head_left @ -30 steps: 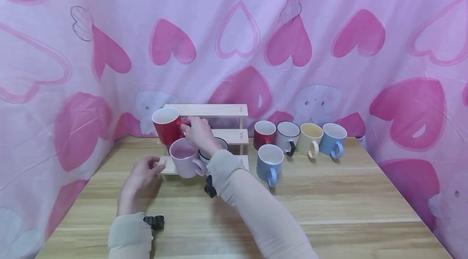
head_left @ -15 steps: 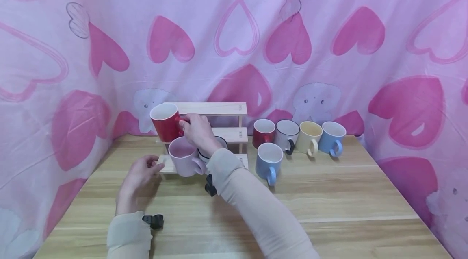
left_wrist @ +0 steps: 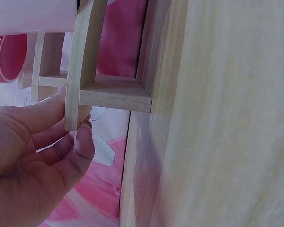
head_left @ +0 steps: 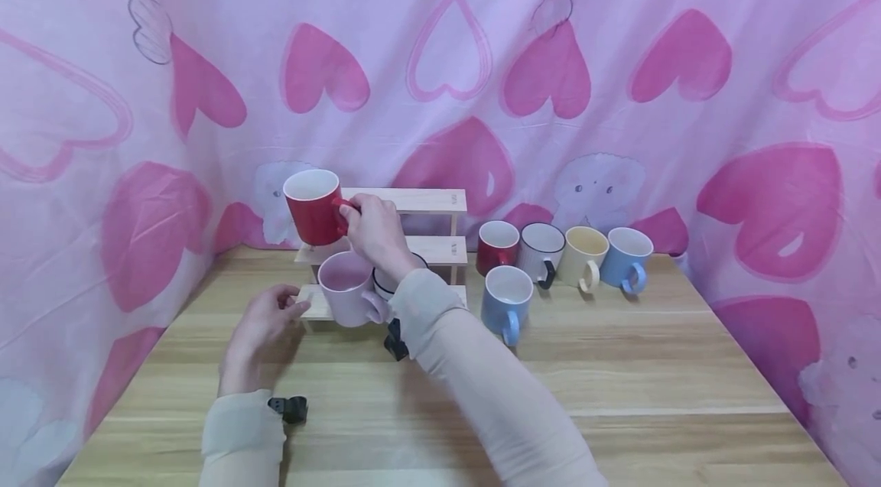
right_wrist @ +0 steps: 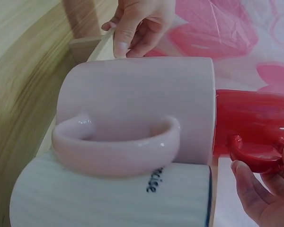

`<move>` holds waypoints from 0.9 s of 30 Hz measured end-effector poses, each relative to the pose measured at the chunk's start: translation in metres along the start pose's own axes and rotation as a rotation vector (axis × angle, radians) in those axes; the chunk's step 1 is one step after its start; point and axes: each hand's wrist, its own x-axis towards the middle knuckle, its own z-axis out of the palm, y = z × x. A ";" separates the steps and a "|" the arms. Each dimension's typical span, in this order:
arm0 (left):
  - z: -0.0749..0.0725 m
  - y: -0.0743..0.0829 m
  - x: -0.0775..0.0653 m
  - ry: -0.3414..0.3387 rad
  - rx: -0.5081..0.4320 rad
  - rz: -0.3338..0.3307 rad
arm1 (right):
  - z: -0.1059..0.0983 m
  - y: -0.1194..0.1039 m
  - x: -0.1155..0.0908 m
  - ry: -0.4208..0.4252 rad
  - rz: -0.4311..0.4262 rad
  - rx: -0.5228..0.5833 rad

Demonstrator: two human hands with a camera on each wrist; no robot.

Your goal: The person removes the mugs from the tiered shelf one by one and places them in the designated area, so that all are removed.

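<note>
My right hand (head_left: 377, 236) pinches the handle of a red mug (head_left: 315, 213) with a white inside. The mug hangs upright just above the left end of the middle board, and its underside shows in the left wrist view. At the left end of the wooden tiered shelf (head_left: 440, 248), my left hand (head_left: 264, 323) pinches the lowest board's end between thumb and fingers. On that lowest board stand a pink mug (head_left: 344, 292) and a white mug (right_wrist: 113, 198) with a dark rim, side by side. My right forearm partly hides the white mug in the head view.
Right of the shelf, a back row holds another red mug (head_left: 497, 248), a white black-handled mug (head_left: 539, 254), a cream mug (head_left: 582, 258) and a blue mug (head_left: 625, 259). A second blue mug (head_left: 505, 303) stands before them. A heart-patterned curtain (head_left: 440, 51) surrounds the wooden table (head_left: 619, 395).
The right hand has raised the red mug, lifting it from behind the pink mug to above the middle board. The left hand stays at the lowest board's end.
</note>
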 end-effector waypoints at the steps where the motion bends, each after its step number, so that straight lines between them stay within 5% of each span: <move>1: 0.000 0.000 -0.001 0.002 0.005 0.008 | -0.002 0.000 0.000 0.006 -0.004 0.005; 27: -0.002 0.000 0.001 -0.001 0.061 0.049 | -0.064 0.026 -0.027 0.156 0.064 0.129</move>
